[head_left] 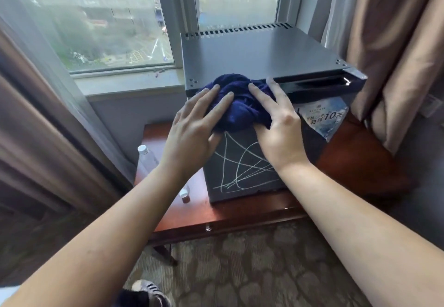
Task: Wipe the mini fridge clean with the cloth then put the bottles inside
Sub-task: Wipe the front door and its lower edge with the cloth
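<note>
I see a red-brown wooden table [252, 213] standing on patterned carpet [240, 270]. The fridge [252, 50] sits on it, door facing me. Left of it on the tabletop stand a clear bottle [147, 159] and, nearer me, a small bottle [185, 195] just beside the fridge's corner.

Fridge: the grey mini fridge [259, 52] stands on a red-brown table [240, 215], door closed, white scribbles on the door.
Cloth: the dark blue cloth [240, 105] lies bunched at the top front edge.
Hands: the left hand [194, 126] and the right hand [276, 126] press on the cloth with straight fingers.
Bottles: a clear bottle [147, 160] and a small bottle [184, 195] stand left of the fridge.
</note>
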The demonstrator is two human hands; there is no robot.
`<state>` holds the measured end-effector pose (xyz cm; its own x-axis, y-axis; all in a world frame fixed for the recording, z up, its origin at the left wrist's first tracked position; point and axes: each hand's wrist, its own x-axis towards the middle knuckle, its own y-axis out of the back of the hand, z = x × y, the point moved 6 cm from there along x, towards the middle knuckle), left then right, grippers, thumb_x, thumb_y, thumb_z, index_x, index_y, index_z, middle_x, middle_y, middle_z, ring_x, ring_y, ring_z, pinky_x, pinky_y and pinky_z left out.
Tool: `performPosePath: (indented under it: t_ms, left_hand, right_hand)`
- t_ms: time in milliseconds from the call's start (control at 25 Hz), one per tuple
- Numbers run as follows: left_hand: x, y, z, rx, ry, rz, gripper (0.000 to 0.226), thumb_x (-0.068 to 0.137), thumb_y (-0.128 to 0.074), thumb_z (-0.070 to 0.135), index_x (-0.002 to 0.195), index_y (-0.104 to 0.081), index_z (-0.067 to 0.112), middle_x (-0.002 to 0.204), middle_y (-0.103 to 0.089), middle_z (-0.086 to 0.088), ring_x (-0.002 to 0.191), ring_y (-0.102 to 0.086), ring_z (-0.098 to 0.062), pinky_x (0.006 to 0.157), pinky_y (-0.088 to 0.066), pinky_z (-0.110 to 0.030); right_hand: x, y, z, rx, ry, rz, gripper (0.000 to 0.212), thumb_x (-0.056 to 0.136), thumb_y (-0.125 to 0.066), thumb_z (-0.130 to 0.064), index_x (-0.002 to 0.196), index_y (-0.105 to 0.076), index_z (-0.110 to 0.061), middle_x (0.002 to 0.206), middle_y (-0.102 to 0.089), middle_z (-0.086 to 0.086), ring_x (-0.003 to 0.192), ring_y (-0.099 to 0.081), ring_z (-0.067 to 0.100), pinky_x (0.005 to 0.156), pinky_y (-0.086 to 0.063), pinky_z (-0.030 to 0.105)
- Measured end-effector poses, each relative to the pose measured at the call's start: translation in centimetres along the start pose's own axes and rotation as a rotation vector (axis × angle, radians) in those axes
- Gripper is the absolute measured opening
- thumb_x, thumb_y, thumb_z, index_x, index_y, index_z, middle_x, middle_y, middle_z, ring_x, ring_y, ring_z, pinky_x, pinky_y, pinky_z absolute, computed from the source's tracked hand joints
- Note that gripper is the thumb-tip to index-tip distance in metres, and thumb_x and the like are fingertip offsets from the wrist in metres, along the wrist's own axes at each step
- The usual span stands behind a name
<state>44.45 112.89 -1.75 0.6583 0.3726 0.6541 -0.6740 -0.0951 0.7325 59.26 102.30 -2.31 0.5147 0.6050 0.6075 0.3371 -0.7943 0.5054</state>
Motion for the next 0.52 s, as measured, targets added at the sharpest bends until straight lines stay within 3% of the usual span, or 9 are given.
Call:
performPosePath:
  t_ms: [80,160,280,320,360,440,520]
  left_hand:
    - [-2.0,0.6,-0.1,-0.011,0.045,0.043,0.065,0.086,-0.068,0.015,0.148,-0.054,0.026,0.159,-0.044,-0.007,0.143,-0.041,-0.028,0.117,-0.037,-0.043]
    - [-4.1,1.1,-0.6,-0.239,0.254,0.116,0.060,0.086,-0.071,0.011,0.143,-0.058,0.027,0.152,-0.045,-0.005,0.136,-0.047,-0.021,0.114,-0.042,-0.039]
    - [-7.6,-0.3,-1.5,-1.002,1.039,0.197,0.050,0.091,-0.072,0.031,0.136,-0.052,0.025,0.143,-0.052,-0.008,0.122,-0.061,-0.016,0.097,-0.055,-0.033]
    - [-8.2,-1.6,-0.9,-1.267,1.288,0.120,0.053,0.093,-0.069,0.043,0.138,-0.050,0.020,0.143,-0.054,-0.013,0.121,-0.064,-0.022,0.097,-0.056,-0.035]
    - [-8.1,-2.5,-0.1,-1.483,1.429,-0.007,0.063,0.094,-0.064,0.054,0.140,-0.050,0.013,0.142,-0.056,-0.017,0.121,-0.065,-0.028,0.100,-0.055,-0.038]
    - [-6.6,-2.8,1.0,-1.736,1.454,-0.203,0.079,0.092,-0.055,0.068,0.140,-0.054,0.005,0.137,-0.064,-0.021,0.122,-0.067,-0.032,0.105,-0.053,-0.040]
    - [-4.9,-2.7,1.5,-1.791,1.411,-0.205,0.070,0.096,-0.051,0.064,0.138,-0.059,0.010,0.129,-0.071,-0.018,0.119,-0.070,-0.030,0.101,-0.056,-0.038]
  right_hand:
    - [-1.0,-0.2,-0.5,0.014,-0.016,0.119,0.059,0.084,-0.074,0.000,0.138,-0.068,-0.023,0.143,-0.049,0.015,0.131,-0.052,0.032,0.119,-0.039,0.038]
    - [-1.4,-0.6,-0.6,0.012,-0.051,0.209,0.059,0.080,-0.075,0.000,0.133,-0.071,-0.026,0.122,-0.047,0.005,0.109,-0.053,0.029,0.109,-0.046,0.039]
    - [-1.7,-1.2,-0.3,0.083,-0.132,0.250,0.065,0.076,-0.075,0.004,0.134,-0.070,-0.026,0.107,-0.044,0.003,0.096,-0.056,0.024,0.103,-0.051,0.034]
    - [-1.9,-1.4,-0.2,0.115,-0.157,0.249,0.067,0.075,-0.076,0.005,0.134,-0.070,-0.025,0.106,-0.045,0.004,0.094,-0.057,0.021,0.102,-0.053,0.032]
    - [-2.1,-1.7,-0.2,0.146,-0.183,0.238,0.068,0.075,-0.078,0.006,0.135,-0.069,-0.026,0.107,-0.045,0.003,0.094,-0.058,0.017,0.102,-0.053,0.029]
    - [-2.8,-2.5,-0.2,0.227,-0.248,0.186,0.071,0.076,-0.077,0.007,0.135,-0.068,-0.030,0.110,-0.046,0.001,0.097,-0.062,0.015,0.104,-0.054,0.030]
    - [-3.7,-3.6,-0.1,0.339,-0.318,0.132,0.071,0.078,-0.072,0.010,0.134,-0.068,-0.032,0.114,-0.049,0.002,0.106,-0.065,0.016,0.107,-0.053,0.035]
